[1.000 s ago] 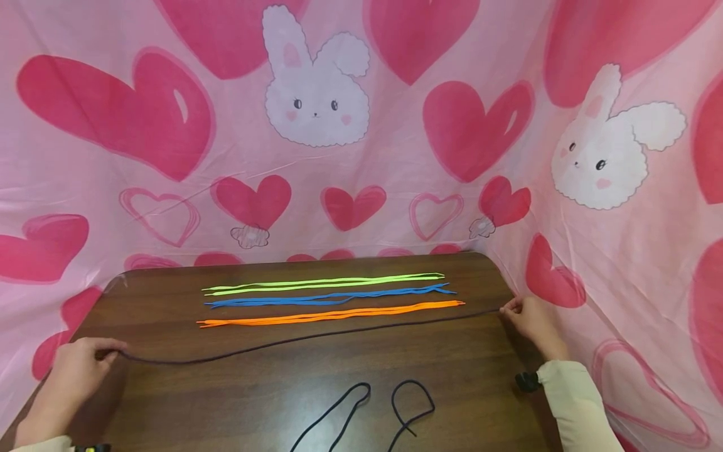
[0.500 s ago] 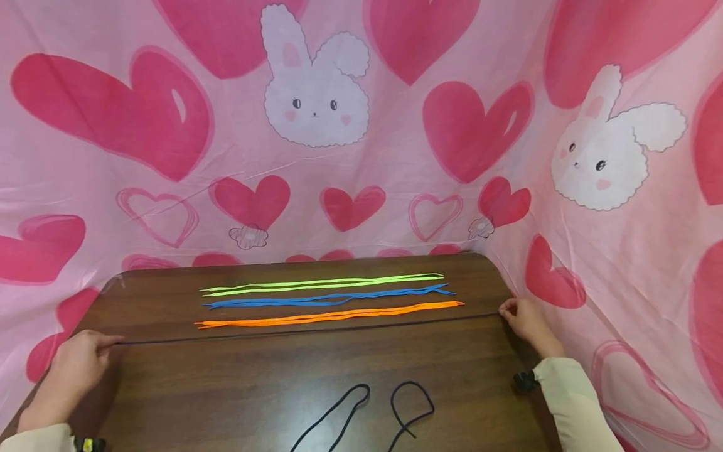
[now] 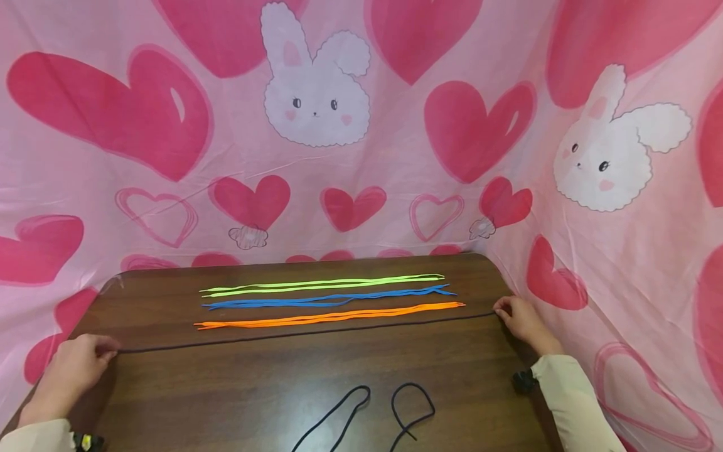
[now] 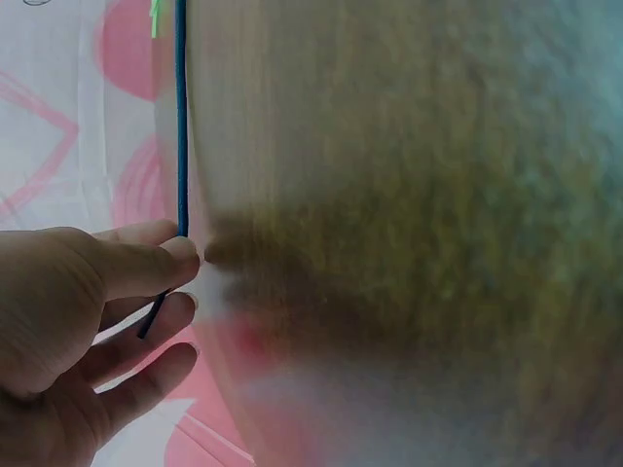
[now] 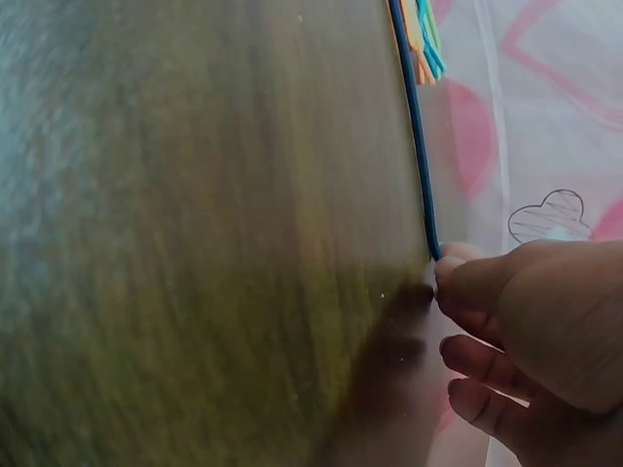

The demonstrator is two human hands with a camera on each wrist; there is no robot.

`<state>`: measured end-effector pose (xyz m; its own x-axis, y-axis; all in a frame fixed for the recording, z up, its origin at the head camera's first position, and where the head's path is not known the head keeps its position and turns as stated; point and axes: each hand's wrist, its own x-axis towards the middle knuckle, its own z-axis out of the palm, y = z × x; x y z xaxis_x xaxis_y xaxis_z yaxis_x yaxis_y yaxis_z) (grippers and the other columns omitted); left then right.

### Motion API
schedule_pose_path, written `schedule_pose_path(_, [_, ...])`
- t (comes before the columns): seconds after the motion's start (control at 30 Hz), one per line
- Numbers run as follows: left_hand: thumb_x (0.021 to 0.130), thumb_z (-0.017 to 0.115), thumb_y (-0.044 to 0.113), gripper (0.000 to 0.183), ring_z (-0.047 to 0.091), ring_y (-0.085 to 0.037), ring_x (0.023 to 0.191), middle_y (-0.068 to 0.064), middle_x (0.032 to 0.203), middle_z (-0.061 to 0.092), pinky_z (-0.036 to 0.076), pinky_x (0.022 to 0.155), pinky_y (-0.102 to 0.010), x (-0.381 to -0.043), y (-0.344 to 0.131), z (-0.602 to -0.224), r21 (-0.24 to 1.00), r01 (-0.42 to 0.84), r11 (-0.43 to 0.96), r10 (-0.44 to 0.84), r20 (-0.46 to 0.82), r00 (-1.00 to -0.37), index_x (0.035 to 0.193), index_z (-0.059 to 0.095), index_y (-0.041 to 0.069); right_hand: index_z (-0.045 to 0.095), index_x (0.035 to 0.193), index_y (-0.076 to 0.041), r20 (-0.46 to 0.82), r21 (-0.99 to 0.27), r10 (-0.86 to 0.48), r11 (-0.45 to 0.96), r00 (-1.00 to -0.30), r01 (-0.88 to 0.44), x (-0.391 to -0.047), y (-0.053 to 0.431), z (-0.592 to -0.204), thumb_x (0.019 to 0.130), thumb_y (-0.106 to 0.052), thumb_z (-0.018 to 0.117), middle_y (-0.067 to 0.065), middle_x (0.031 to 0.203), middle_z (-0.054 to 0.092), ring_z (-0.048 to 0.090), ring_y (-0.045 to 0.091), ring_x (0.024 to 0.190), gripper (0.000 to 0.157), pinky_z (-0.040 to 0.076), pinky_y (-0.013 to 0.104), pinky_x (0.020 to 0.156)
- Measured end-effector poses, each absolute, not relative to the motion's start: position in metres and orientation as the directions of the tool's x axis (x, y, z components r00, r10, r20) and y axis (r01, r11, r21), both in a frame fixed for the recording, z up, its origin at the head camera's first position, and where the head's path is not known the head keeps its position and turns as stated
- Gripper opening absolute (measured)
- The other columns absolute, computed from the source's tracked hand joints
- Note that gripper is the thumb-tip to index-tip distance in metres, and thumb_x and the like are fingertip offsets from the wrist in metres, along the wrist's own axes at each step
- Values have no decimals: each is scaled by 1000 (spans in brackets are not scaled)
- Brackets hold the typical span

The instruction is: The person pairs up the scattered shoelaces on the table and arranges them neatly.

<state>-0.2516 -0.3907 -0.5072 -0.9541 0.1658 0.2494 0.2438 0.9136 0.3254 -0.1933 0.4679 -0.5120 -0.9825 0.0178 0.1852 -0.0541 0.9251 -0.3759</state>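
A dark shoelace (image 3: 305, 334) stretches nearly straight across the table, in front of the coloured laces. Its left end is pinched between thumb and forefinger of my left hand (image 3: 76, 370); in the left wrist view a short tail of the dark lace (image 4: 182, 126) pokes out below the fingers. My right hand (image 3: 522, 323) pinches the other end at the table's right side, and the right wrist view shows the lace (image 5: 419, 146) running up from those fingertips. Just behind it lie an orange lace pair (image 3: 333, 316), a blue pair (image 3: 327, 300) and a yellow-green pair (image 3: 322, 284).
Another dark lace (image 3: 344, 419) lies bent near the front of the brown table (image 3: 226, 395), with a looped dark piece (image 3: 412, 414) to its right. A pink heart-and-rabbit cloth (image 3: 395, 157) hangs behind the table and along its sides.
The dark lace sagged toward the front a second ago, was drawn taut, and now lies slightly slacker. Both hands keep their pinch; the left hand shifted slightly, the right moved a little left.
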Motion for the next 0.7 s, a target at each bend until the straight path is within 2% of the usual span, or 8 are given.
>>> schedule_pose_path(0.13, [74,71,-10,11,65,-48,69,-23,75,70,48,64,-61,-253,-393,-511,314,268,911,185,270,-945,73,71,1,70,85,-2,196,-366,-4,927,-981,-77,-195,469,-514,88,3,71,6,77,65,52,20,71,6,46,39,68])
schedule_pose_path(0.3, [71,68,-14,15,63,-39,64,-22,75,70,48,60,-55,-256,-393,-512,305,294,906,212,276,-938,73,72,1,69,84,-2,221,-372,-16,923,-975,-99,-196,470,-516,87,5,71,4,75,62,50,16,70,8,43,36,67])
schedule_pose_path(0.53, [68,64,-16,17,65,-54,74,-26,78,70,47,66,-66,-256,-393,-512,294,314,903,225,298,-928,76,73,-4,68,83,-2,212,-377,-35,919,-977,-115,-198,472,-514,87,6,71,4,75,62,50,17,70,10,44,35,67])
schedule_pose_path(0.7, [71,72,-13,11,65,-51,71,-25,75,70,48,64,-64,-256,-394,-513,302,290,908,205,283,-937,74,73,-2,68,84,-3,199,-368,-16,925,-980,-90,-198,473,-515,88,4,70,5,76,63,51,19,71,9,44,38,68])
